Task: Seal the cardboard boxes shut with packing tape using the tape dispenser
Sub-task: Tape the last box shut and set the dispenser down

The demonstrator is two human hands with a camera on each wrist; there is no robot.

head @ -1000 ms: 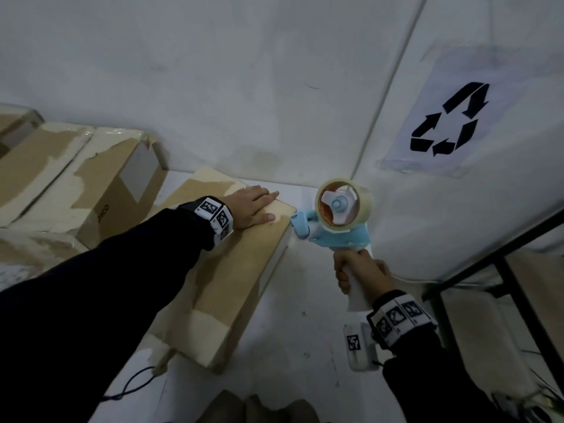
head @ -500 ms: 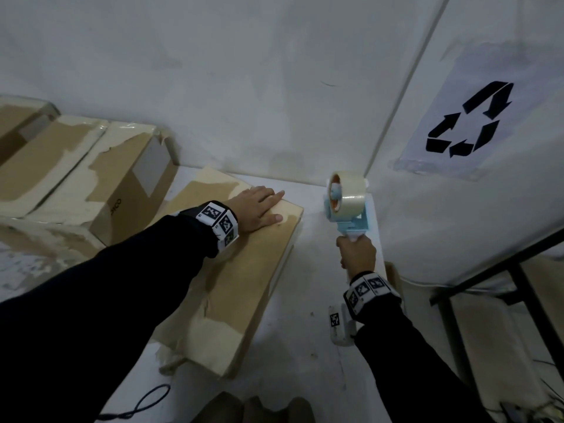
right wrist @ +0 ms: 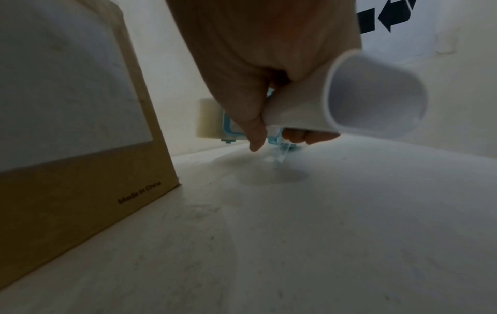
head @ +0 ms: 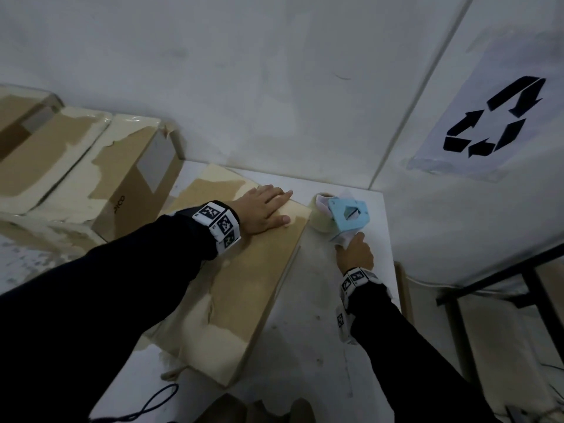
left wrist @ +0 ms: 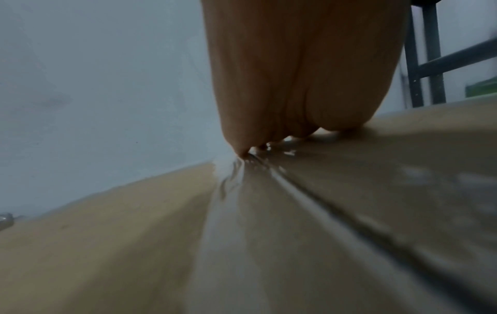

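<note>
A flat cardboard box (head: pixel 253 270) with tape over its top lies on the white table (head: pixel 305 346). My left hand (head: pixel 262 209) rests flat on the box's far end, fingers straight; in the left wrist view the palm (left wrist: pixel 296 74) presses the taped seam (left wrist: pixel 255 223). My right hand (head: pixel 355 254) grips the white handle (right wrist: pixel 349 102) of the blue tape dispenser (head: pixel 348 216), which is lowered onto its side at the table, just right of the box. Its tape roll (right wrist: pixel 209 119) is next to the box's end face (right wrist: pixel 80 127).
Two more taped cardboard boxes (head: pixel 116 175) sit at the left against the white wall. A recycling sign (head: pixel 494 117) hangs on the right wall. A dark metal frame (head: pixel 503 285) stands at the right past the table edge. A black cable (head: pixel 146 404) lies near the front.
My right hand has brought the dispenser down from upright in the air to the table beside the box, tipping it onto its side. My left hand has stayed flat on the box.
</note>
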